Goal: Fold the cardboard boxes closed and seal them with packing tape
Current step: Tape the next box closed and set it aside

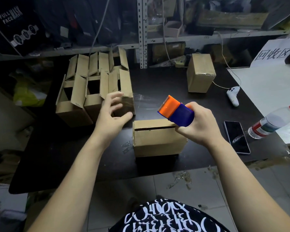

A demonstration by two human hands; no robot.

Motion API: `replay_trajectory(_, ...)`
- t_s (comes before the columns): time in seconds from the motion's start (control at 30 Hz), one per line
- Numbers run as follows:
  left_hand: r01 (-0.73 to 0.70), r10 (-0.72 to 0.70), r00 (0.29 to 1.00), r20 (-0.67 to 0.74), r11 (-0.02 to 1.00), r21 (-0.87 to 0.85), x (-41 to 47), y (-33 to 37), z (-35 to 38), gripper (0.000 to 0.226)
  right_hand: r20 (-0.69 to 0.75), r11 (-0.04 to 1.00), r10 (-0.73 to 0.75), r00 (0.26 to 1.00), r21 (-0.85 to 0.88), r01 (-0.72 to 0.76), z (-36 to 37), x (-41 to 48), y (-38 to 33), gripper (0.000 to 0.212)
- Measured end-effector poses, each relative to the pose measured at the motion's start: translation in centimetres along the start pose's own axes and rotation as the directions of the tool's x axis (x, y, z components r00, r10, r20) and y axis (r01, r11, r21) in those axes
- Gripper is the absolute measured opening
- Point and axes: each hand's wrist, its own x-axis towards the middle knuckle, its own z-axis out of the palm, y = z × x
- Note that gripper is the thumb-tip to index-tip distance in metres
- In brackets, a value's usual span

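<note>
A small cardboard box lies on the black table in front of me, flaps folded shut with a dark slit along the top seam. My right hand grips a blue and orange tape dispenser just above the box's right top corner. My left hand hovers with fingers spread, left of that box and in front of a cluster of open boxes, holding nothing. A closed box stands upright at the back right.
A phone lies right of the front box. A plastic water bottle lies on a white surface at the right. A white controller with a cable sits behind it. Cluttered shelves run along the back. Tape scraps litter the floor.
</note>
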Motion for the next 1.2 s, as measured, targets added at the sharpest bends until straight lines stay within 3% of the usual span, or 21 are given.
replay_trajectory(0.13, -0.017, -0.004, 0.991, 0.133, 0.987, 0.158, -0.3, -2.7, 0.8, 0.087, 0.043, 0.999, 0.002, 0.999, 0.044, -0.004, -0.2, -0.1, 0.3, 0.064)
replay_trajectory(0.3, 0.008, -0.063, 0.977, 0.205, 0.966, 0.258, -0.6, -5.3, 3.3, 0.108, -0.028, 0.987, -0.054, 0.998, -0.153, 0.049, -0.1, 0.8, 0.8, 0.056)
replay_trajectory(0.4, 0.011, -0.059, 0.978, 0.198, 0.972, 0.235, -0.8, -6.4, 3.4, 0.106, -0.053, 0.988, -0.028, 0.998, -0.153, 0.020, -0.3, 1.2, 0.7, 0.054)
replay_trajectory(0.57, 0.035, -0.061, 0.990, 0.125, 0.979, 0.199, -1.2, -7.2, 4.4, 0.103, 0.039, 0.996, -0.039, 0.998, -0.072, 0.042, -0.4, 1.7, 0.1, 0.056)
replay_trajectory(0.7, 0.059, -0.089, 0.985, 0.150, 0.979, 0.193, -0.5, -7.2, 4.3, 0.108, 0.071, 1.000, -0.020, 0.997, -0.021, 0.022, -0.5, 1.9, -0.5, 0.051)
replay_trajectory(0.9, 0.095, -0.114, 0.988, 0.105, 0.981, 0.170, -1.0, -7.3, 4.6, 0.111, 0.240, 0.997, 0.072, 0.968, -0.049, -0.062, -0.6, 1.5, -1.2, 0.052)
replay_trajectory(1.2, 0.101, -0.105, 0.993, 0.046, 0.991, 0.085, -1.5, -7.9, 4.9, 0.109, 0.140, 0.989, 0.111, 0.984, -0.108, -0.097, 0.6, 0.9, -0.5, 0.051)
